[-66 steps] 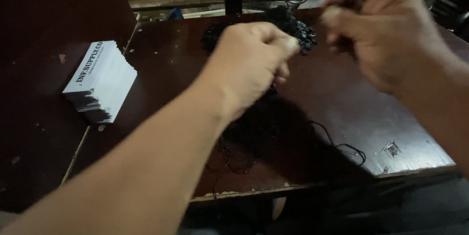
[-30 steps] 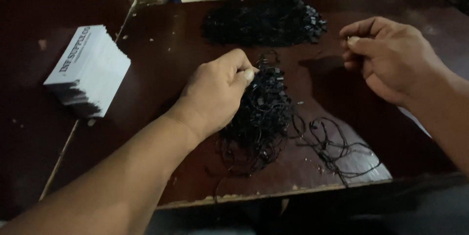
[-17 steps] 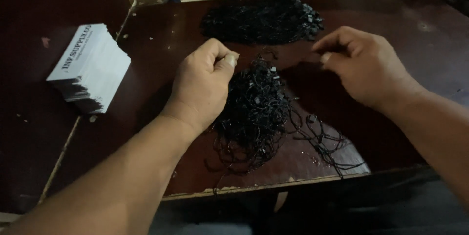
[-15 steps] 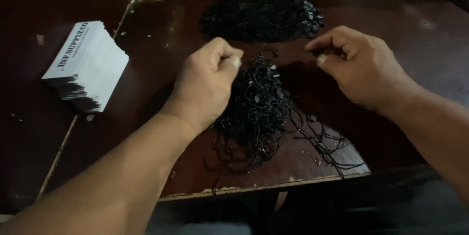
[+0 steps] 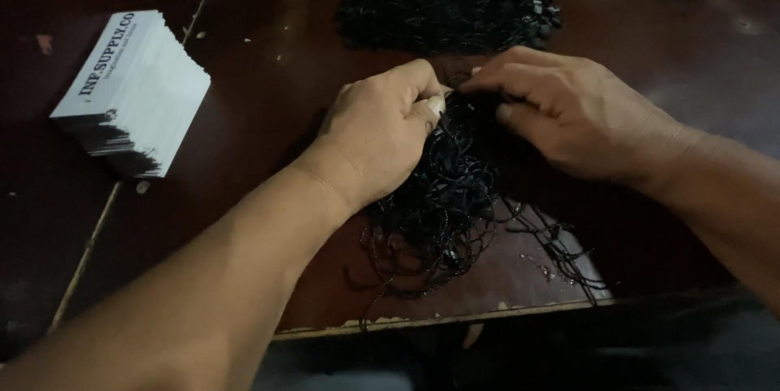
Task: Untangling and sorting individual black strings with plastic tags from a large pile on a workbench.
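Note:
A tangled bundle of thin black strings (image 5: pixel 443 212) lies on the dark red-brown table (image 5: pixel 268 99), trailing toward its front edge. My left hand (image 5: pixel 382 127) is closed over the bundle's top left, thumb and fingers pinching the strings. My right hand (image 5: pixel 569 111) rests on the bundle's top right, its fingers curled and pinching into the same strings. The two hands almost touch above the bundle. What the fingertips grip is hidden by the fingers.
A second heap of black strings with small tags (image 5: pixel 455 5) lies at the back of the table. A stack of white cards with black edges (image 5: pixel 134 90) sits at the left. The table's worn front edge (image 5: pixel 422 322) runs below the bundle.
My right hand moved left from the open table onto the bundle, meeting my left hand. My left hand stayed on the strings. The view shifted slightly closer.

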